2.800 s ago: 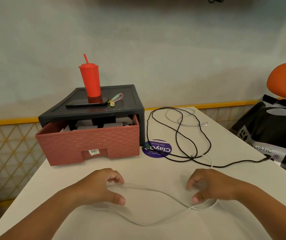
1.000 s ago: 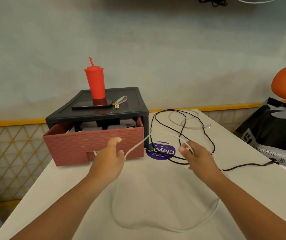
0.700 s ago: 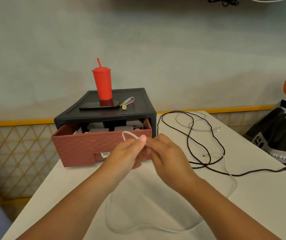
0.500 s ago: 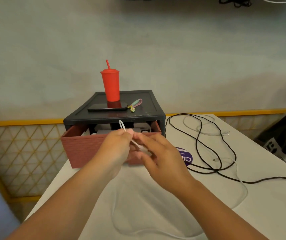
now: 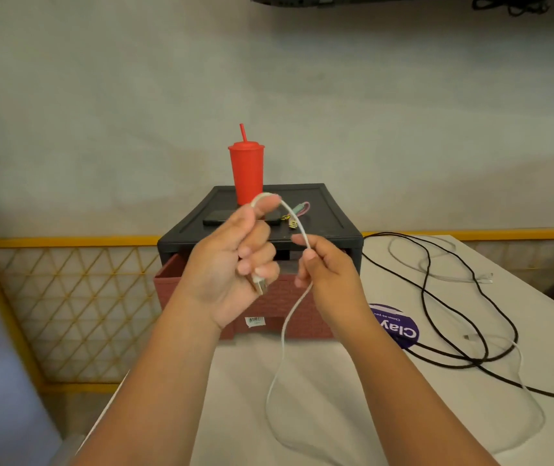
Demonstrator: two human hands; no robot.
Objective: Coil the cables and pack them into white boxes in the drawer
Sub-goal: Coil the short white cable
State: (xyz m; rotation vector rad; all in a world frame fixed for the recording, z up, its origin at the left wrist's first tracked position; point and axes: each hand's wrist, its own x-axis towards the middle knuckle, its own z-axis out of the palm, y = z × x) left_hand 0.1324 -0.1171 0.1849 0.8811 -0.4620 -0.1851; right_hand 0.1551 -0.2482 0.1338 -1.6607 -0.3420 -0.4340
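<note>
Pale plaster wall behind, white worktop in front. A black drawer unit sits at the back of it, with its reddish drawer pulled open. A red cup stands on top of the unit.

Both hands are raised in front of the drawer. The left hand has its fingers curled round the plug end of the white cable, and the USB plug pokes out below them. From there the cable arcs over the left index fingertip and across to the right hand, which pinches it between thumb and forefinger, touching, just right of the left hand.

Below the right-hand pinch the cable hangs near vertical to the worktop, then runs in a wide loose loop toward the right edge. The slack lies below and right of the hands, and the right hand is nearer to it.

Probably the first turn of a coil. The next wrap needs the right hand to feed slack up round the left fingers.

The cable is thin, limp and off-white. A black cable lies tangled well to the right and may snag the loop.

The white boxes are hidden behind the hands.
</note>
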